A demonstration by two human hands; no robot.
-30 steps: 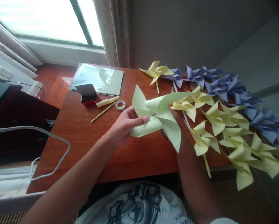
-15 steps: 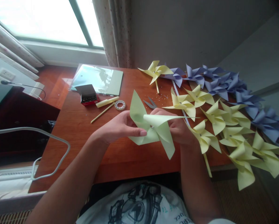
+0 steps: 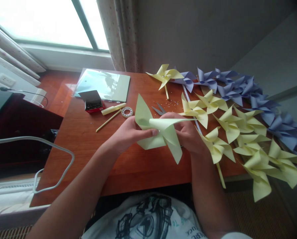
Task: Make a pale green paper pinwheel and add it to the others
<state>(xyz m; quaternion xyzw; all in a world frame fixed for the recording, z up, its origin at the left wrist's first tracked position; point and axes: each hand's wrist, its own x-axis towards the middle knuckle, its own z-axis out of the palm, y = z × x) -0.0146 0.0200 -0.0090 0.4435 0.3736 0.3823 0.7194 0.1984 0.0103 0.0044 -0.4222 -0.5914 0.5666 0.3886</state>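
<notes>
Both hands hold a pale green paper pinwheel [image 3: 160,132] over the front middle of the wooden table [image 3: 89,146]. My left hand [image 3: 130,134] grips its left blades, thumb pressed near the centre. My right hand [image 3: 188,134] holds it from behind on the right, partly hidden by the blades. The pinwheel is tilted, with one blade pointing right.
Several yellow pinwheels [image 3: 228,132] and blue pinwheels [image 3: 243,89] lie along the table's right side. Scissors [image 3: 158,109] lie just behind my hands. A tape roll [image 3: 127,112], yellow sticks [image 3: 111,114], a small box of pins [image 3: 92,100] and a green sheet [image 3: 103,84] sit at the back left.
The pinwheel has tilted from face-on to nearly edge-on and dropped lower. My right hand has come out from behind it and now shows on its right side.
</notes>
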